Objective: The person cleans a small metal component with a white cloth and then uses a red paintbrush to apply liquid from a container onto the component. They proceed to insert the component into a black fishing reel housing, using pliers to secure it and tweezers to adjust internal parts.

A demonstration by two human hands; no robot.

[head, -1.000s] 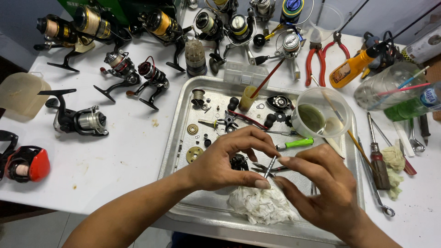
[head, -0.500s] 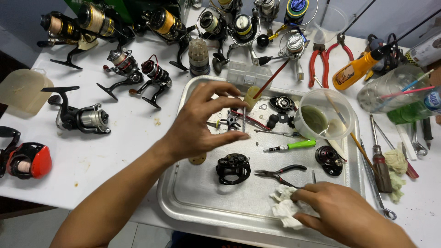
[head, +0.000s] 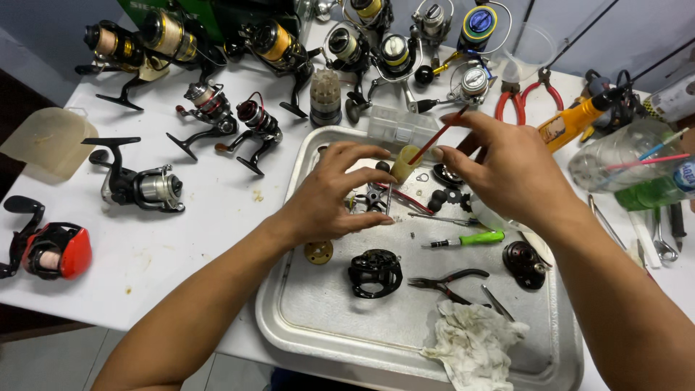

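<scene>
— Looking down, we see our left hand (head: 329, 195) over the metal tray (head: 318, 318), its grip nearly closed: thumb and fingertips pinch a thin metal pin (head: 389, 197) that stands about upright above the small dark reel parts (head: 369, 199).

— And our right hand (head: 507, 170)?

— At two o'clock from the left one. Its grip is closed on a red-handled brush (head: 438, 136), held between thumb and forefinger; the handle slants up toward one o'clock and the lower end points into a small yellowish cup (head: 404, 163) between the two hands.

— What lies around them?

— On the tray at six o'clock from the left hand sits a black reel frame (head: 375, 272), with a brass gear (head: 318, 252) just to its ten o'clock. A green-handled screwdriver (head: 467, 239) lies under the right wrist, black pliers (head: 445, 281) below it, and a soiled rag (head: 474, 344) at the tray's near edge. On the white desk (head: 181, 239) at nine o'clock rest a black spinning reel (head: 137, 185) and a red reel (head: 54, 250).
</scene>
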